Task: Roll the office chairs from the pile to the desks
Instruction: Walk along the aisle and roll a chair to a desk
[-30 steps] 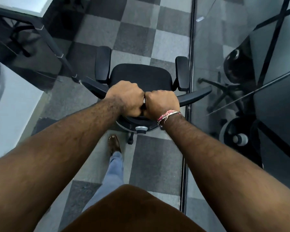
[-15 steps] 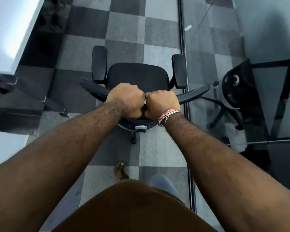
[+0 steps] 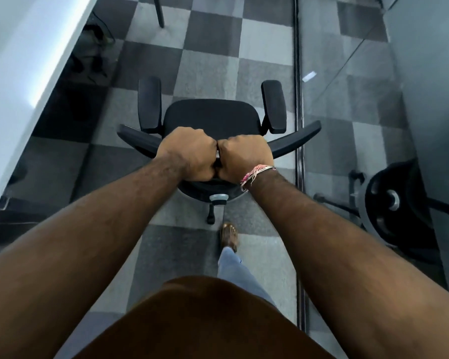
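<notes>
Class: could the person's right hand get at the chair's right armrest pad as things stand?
Probably yes. The right hand grips the top of the office chair backrest beside the left hand, and the right armrest pad lies just ahead with nothing between them; it would have to let go first.

Ahead of my chair (image 3: 211,120): open carpet. Left of it, a desk (image 3: 18,73); right, a glass partition (image 3: 300,99) (close beside the armrest).
</notes>
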### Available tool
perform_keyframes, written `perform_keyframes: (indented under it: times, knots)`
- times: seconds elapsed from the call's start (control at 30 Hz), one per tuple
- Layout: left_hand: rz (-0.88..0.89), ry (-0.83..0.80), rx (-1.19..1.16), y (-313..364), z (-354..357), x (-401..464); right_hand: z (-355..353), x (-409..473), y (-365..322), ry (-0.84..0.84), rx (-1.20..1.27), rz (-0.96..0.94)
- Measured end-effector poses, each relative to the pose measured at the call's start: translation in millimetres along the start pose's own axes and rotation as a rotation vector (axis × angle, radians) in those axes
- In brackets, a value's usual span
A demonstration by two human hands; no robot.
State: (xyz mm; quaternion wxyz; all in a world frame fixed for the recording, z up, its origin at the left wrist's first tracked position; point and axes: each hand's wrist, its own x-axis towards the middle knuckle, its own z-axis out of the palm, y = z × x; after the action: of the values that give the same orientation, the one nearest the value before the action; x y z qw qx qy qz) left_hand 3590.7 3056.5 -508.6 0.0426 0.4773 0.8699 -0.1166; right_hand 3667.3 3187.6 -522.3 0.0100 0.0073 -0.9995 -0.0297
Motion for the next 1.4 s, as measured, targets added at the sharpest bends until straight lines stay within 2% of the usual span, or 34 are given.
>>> perform_keyframes:
  times: [0.2, 0.47, 0.77, 0.97, 1.13, 1.4]
  knots:
    - [-0.098, -0.034, -0.034, -54.0, -11.8, 108.2, 6.7, 113.9, 69.8, 0.010, 0.012, -0.101]
    - [-0.119, -0.054, -0.046, -137.8, -25.0, 232.8, 17.1, 256.9, 139.9, 0.099, -0.010, -0.161]
    - [-0.139, -0.006, -0.074, -273.2, -28.2, 367.6, 25.6, 449.6, 189.2, 0.103, -0.083, -0.201]
    - [-0.157, 0.002, -0.143, -375.6, -33.7, 464.5, 24.7, 594.1, 219.3, 0.045, -0.081, -0.220]
    - [-0.241, 0.014, -0.137, -445.1, -27.5, 532.0, 23.8, 696.2, 238.9, 0.003, -0.102, -0.253]
    - [-0.373, -0.029, -0.137, -542.0, -30.7, 636.5, 36.8, 851.1, 280.9, 0.117, -0.052, -0.384]
